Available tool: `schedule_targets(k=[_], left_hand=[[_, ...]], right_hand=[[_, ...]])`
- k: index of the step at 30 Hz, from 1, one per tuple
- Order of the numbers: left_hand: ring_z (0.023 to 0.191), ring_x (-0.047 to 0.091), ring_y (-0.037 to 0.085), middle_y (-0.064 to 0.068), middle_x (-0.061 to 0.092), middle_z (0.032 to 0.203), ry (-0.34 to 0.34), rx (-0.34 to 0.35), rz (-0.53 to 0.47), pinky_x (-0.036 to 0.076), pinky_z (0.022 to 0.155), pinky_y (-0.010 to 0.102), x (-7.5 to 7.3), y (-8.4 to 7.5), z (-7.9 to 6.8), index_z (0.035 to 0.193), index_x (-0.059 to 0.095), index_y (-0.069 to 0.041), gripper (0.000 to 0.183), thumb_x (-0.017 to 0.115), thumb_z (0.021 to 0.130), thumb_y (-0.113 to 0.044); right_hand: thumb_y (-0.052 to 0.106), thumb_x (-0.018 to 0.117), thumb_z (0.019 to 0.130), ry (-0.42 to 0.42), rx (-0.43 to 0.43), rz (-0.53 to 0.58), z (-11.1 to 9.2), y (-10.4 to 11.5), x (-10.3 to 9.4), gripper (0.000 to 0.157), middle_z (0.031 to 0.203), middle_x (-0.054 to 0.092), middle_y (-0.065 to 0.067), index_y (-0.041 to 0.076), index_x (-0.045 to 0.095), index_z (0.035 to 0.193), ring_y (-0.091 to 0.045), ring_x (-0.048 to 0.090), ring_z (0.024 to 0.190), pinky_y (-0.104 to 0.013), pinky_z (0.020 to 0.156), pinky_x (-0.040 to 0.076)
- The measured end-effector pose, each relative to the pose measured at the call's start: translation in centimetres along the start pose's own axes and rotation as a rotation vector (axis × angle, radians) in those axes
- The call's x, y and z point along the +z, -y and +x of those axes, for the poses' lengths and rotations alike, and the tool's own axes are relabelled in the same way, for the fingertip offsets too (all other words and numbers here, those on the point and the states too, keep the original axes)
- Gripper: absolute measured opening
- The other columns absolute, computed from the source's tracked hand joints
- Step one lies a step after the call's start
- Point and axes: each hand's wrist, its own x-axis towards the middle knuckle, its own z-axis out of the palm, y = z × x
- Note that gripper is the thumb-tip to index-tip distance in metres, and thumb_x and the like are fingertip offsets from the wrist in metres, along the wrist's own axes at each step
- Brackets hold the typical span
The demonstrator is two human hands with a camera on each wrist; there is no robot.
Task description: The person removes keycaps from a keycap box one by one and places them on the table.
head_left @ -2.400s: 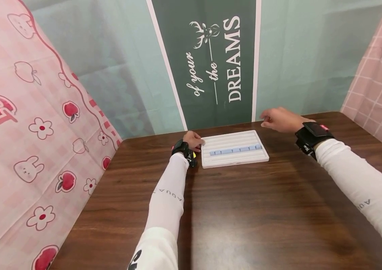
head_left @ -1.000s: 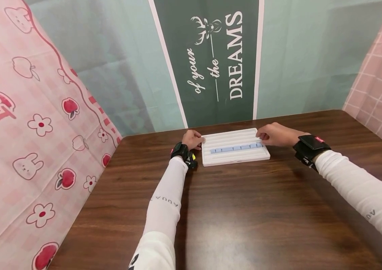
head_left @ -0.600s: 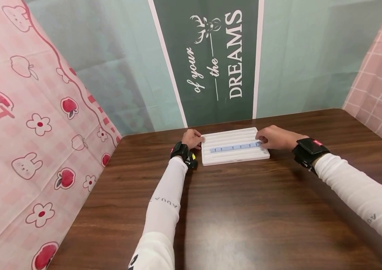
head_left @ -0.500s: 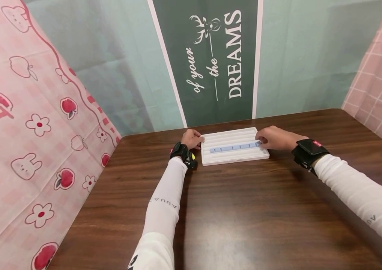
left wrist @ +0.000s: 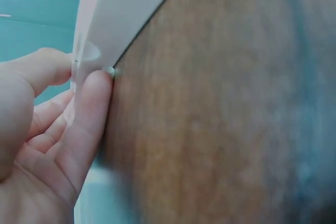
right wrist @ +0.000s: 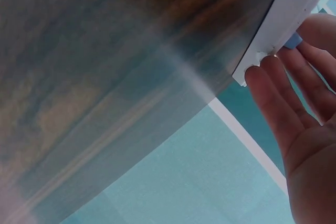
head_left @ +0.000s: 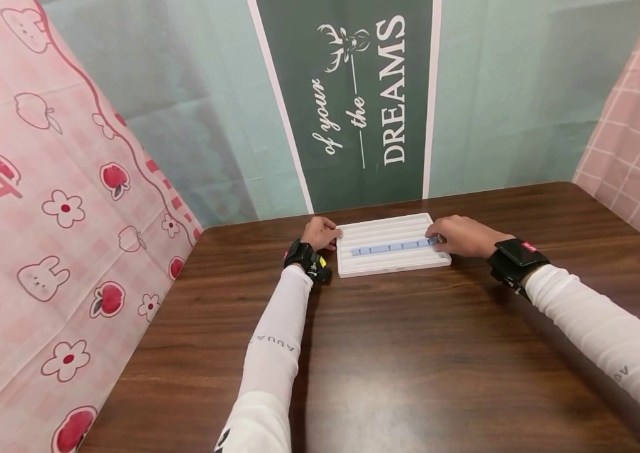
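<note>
Head view showed one row of blue blocks (head_left: pixel 380 248) lying in one white tray (head_left: pixel 393 272), long axis running left to right, its right end at the fingers of the right hand (head_left: pixel 465 235), the nearer of two hands. Those fingers pinched the end block (right wrist: pixel 293 41); the left hand (head_left: pixel 320 233) gripped the tray's left edge. At least six blocks were countable.

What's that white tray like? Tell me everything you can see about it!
The white tray is a shallow rectangle with a raised rim and long ridges inside. It looks like plastic. It lies flat on the brown table, near the far edge. A row of blue blocks sits along it. The person's left hand grips its left end, and the right hand touches its right end.
</note>
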Motion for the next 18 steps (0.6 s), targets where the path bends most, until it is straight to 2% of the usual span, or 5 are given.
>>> schedule_targets(k=[18], left_hand=[[0.07,0.061,0.014,0.01,0.065,0.088,-0.041,0.038,-0.064,0.06,0.062,0.025,0.16,0.2,-0.87,0.114,0.065,0.004,0.029,0.07,0.092,-0.014]], right_hand=[[0.002,0.072,0.086,-0.021,-0.006,-0.036,0.07,0.62,0.24,0.026,0.107,0.07,-0.017,-0.001,0.073,0.112,-0.026,0.062,0.09,-0.052,0.09,0.055]])
